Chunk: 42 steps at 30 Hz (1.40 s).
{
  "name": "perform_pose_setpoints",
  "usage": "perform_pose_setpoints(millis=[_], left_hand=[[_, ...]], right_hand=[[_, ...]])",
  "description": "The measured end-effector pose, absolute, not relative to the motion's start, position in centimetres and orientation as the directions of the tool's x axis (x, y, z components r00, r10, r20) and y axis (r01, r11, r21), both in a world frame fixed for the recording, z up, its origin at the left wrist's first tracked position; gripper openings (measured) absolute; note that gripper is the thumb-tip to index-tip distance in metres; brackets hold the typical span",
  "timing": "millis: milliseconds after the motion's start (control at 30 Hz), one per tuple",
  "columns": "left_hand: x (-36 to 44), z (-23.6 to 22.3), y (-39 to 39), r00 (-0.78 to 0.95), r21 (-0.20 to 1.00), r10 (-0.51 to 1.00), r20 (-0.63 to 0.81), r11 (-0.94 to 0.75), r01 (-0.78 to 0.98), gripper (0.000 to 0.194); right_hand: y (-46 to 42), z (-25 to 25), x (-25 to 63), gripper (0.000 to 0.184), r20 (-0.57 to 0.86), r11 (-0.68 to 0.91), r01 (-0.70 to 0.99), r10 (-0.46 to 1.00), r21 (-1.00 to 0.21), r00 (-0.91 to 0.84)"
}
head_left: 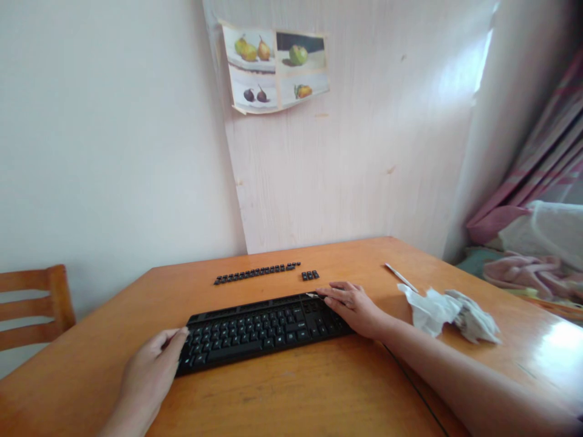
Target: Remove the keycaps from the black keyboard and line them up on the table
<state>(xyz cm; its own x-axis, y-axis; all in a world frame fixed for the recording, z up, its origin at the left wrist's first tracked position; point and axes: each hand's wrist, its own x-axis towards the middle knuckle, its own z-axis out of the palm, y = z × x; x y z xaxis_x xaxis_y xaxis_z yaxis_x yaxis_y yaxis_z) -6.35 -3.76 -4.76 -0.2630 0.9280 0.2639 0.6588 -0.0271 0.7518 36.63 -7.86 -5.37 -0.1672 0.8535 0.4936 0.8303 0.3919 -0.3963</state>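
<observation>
A black keyboard (246,337) lies at a slant on the wooden table, its upper key rows partly bare of keycaps. My left hand (152,370) is closed around its left end, thumb on top and fingers curled out of sight. Over the upper right part rests my right hand (353,306), fingers together and pressed down. A small white scrap, perhaps tissue (312,295), pokes out beneath its fingertips; most of it is hidden. Behind the keyboard, loose black keycaps (255,273) stand in rows, with a smaller group of keycaps (310,275) to their right.
Crumpled white tissues (430,309) and a greyish crumpled cloth (473,318) lie to the right on the table (273,394). A thin white stick (401,277) is behind them. The keyboard's cable (416,391) runs under my right forearm. A wooden chair (34,303) stands left.
</observation>
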Motion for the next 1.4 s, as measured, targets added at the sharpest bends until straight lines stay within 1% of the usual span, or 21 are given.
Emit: perform_pose_setpoints(millis=[100,233,400,467,533,633,833,933,1100,1400], left_hand=[[-6.3,-4.8,-3.8,-0.272,0.752,0.926,0.260,-0.018,0.659,0.039],[-6.3,-4.8,-3.8,-0.263,0.766,0.929,0.261,-0.033,0.642,0.040],[-6.3,-4.9,-3.8,-0.274,0.759,0.929,0.250,-0.013,0.650,0.039],[-6.4,-4.9,-3.7,-0.268,0.757,0.928,0.258,-0.021,0.653,0.039],[-6.4,-5.0,-3.6,-0.267,0.757,0.927,0.264,-0.027,0.653,0.040],[-6.4,-5.0,-3.7,-0.269,0.761,0.926,0.265,-0.029,0.649,0.040],[-6.3,-4.9,-3.8,-0.266,0.761,0.924,0.274,-0.040,0.647,0.040],[-6.3,-5.1,-3.7,-0.257,0.754,0.920,0.295,-0.059,0.654,0.039],[-6.2,-5.0,-3.7,-0.266,0.766,0.922,0.280,-0.048,0.641,0.037],[-6.0,-4.7,-3.9,-0.268,0.773,0.925,0.268,-0.041,0.633,0.037]], right_hand=[[-8.0,-5.2,36.6,0.037,0.499,0.420,0.817,0.845,-0.395,-0.193],[-8.3,-4.8,36.5,0.037,0.490,0.496,0.777,0.825,-0.388,-0.282],[-8.3,-4.2,36.9,0.037,0.549,0.473,0.722,0.822,-0.505,-0.155],[-8.4,-4.0,37.1,0.037,0.559,0.455,0.723,0.821,-0.520,-0.114],[-8.5,-3.9,37.2,0.036,0.565,0.429,0.744,0.821,-0.512,-0.084],[-8.7,-3.7,37.1,0.035,0.568,0.412,0.775,0.819,-0.479,-0.084],[-8.6,-3.9,36.9,0.034,0.536,0.415,0.807,0.831,-0.420,-0.148],[-8.6,-3.9,36.8,0.035,0.533,0.412,0.805,0.834,-0.427,-0.144],[-9.0,-3.7,36.5,0.037,0.553,0.438,0.772,0.822,-0.460,-0.137],[-9.4,-3.4,36.0,0.036,0.563,0.484,0.752,0.806,-0.447,-0.185]])
